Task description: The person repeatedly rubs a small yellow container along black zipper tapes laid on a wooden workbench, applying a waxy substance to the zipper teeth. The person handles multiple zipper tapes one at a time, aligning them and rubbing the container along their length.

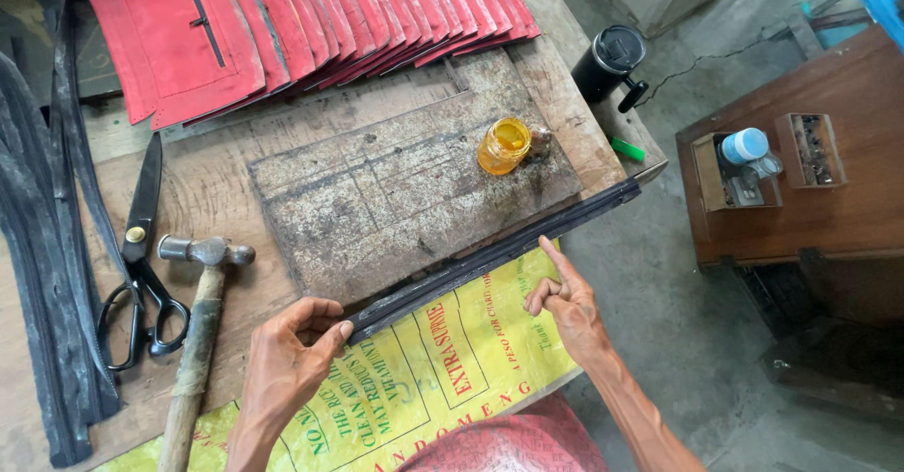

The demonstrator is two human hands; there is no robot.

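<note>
My left hand [292, 354] pinches the near end of a long dark strip [490, 256] that runs diagonally up to the right along the front of a worn stone slab [395, 199]. My right hand [565, 298] hovers by the middle of the strip, index finger stretched toward it, the other fingers curled; it grips nothing. A small jar of amber glue [504, 144] stands on the slab's far right part. A yellow printed sack [424, 359] lies under the strip and over my lap.
A fanned row of red leather pieces [311, 20] lies at the back. Black scissors [141, 256] and a hammer [198, 331] rest at the left, beside dark strips [47, 274]. A black mug [609, 61] stands on the table's right corner. A wooden side table [829, 152] stands right.
</note>
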